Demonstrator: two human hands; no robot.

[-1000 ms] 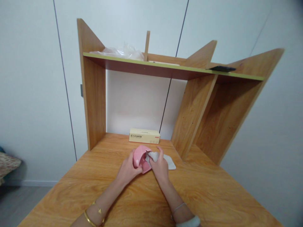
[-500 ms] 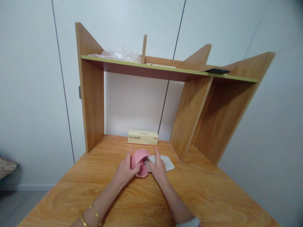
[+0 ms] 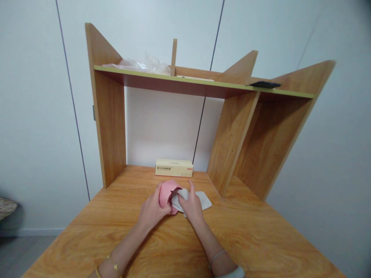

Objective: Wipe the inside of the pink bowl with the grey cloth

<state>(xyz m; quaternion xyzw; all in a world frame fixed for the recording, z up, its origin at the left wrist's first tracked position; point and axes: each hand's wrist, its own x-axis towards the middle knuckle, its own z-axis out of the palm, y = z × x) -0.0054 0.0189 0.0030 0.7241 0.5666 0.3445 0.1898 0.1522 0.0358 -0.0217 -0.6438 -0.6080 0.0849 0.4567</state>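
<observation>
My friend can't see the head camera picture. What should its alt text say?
A person's left hand holds a tilted pink bowl over a wooden desk while the right hand holds a pale cloth at its opening. A cream box sits beyond them.

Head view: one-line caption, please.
Left hand holds a tilted pink bowl; right hand holds a pale cloth at its opening, at a wooden desk.
</observation>
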